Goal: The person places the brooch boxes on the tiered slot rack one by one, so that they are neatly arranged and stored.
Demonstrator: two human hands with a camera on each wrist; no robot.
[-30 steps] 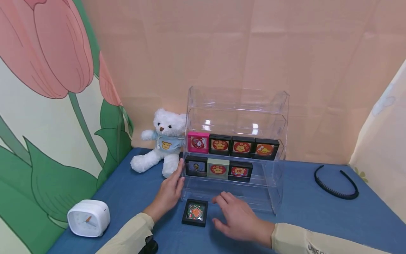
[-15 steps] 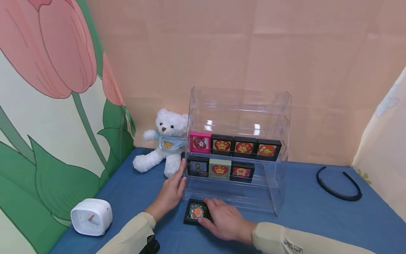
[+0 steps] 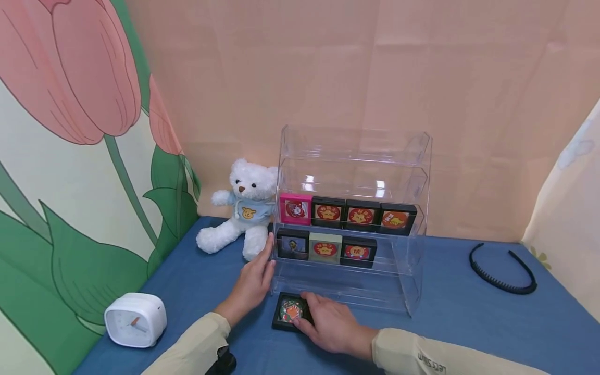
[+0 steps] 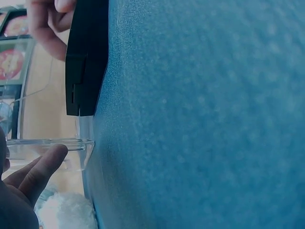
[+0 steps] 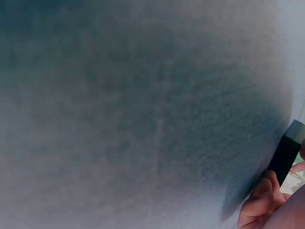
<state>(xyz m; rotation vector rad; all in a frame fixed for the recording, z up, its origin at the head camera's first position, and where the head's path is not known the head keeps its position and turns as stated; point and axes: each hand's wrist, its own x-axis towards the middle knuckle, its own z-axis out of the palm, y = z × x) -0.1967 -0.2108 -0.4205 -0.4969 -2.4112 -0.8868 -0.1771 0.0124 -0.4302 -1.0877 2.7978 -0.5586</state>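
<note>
My right hand (image 3: pixel 332 324) holds a small black display box (image 3: pixel 289 312) by its right part, thumb at the near edge and fingers at the far edge. A round orange and green design shows on the face of this box, which lies low over the blue table. In the right wrist view the fingers wrap the dark box (image 5: pixel 285 155). My left hand (image 3: pixel 251 280) rests with straight fingers against the left side of a clear acrylic display rack (image 3: pixel 337 284); the left wrist view shows a fingertip at the rack's edge (image 4: pixel 78 144).
Two tiers of the rack bear several small boxes: black ones, a pink box (image 3: pixel 295 209) and a pale green box (image 3: pixel 325 249). A white teddy bear (image 3: pixel 250 213) sits left of the rack. A white clock (image 3: pixel 135 320) stands front left; a black headband (image 3: pixel 503 284) lies right.
My right hand has moved left onto the black display box and taken hold of its right part. The left hand has stayed at the rack's side.
</note>
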